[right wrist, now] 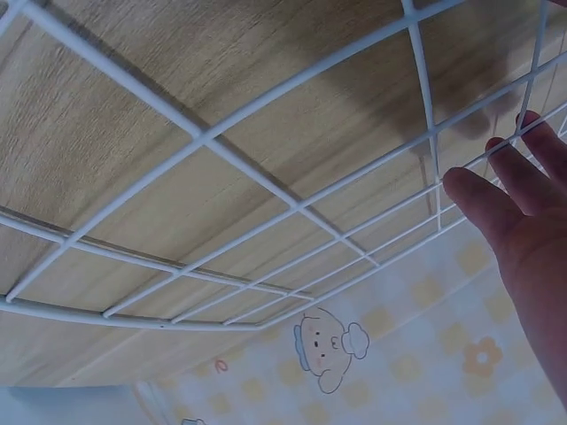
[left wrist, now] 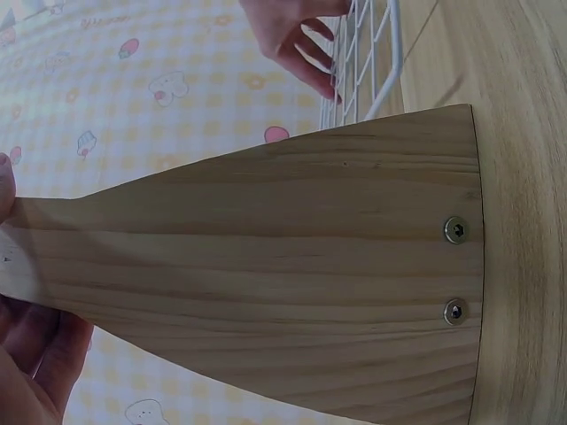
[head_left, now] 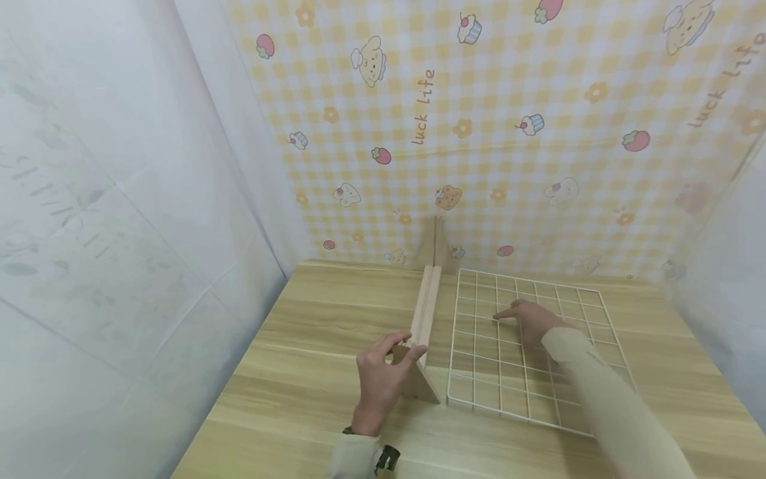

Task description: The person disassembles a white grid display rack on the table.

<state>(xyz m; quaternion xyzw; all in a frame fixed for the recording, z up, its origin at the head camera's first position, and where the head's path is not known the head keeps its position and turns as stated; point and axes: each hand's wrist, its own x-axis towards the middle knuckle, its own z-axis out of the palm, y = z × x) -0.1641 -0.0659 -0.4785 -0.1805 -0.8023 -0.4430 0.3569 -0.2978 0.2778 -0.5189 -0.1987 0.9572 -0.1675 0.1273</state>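
Observation:
A pale wooden stand (head_left: 426,306) has a long beam running between two upright end panels. My left hand (head_left: 380,374) grips the narrow top of its near panel, thumb on one side and fingers on the other. In the left wrist view that panel (left wrist: 266,257) widens toward the table and bears two metal bolts (left wrist: 456,230) near its lower edge. To the right of the stand, a white wire grid (head_left: 528,419) lies on the table. Over its middle is my right hand (head_left: 534,320), with fingertips at the wires (right wrist: 205,138) and the fingers loosely extended.
Both things are on a wood-grain table (head_left: 287,372). A yellow checked cloth (head_left: 497,159) with cartoon prints hangs behind, close to the stand's far panel (head_left: 439,243). White sheeting (head_left: 149,199) covers the left side, and more hangs at the right.

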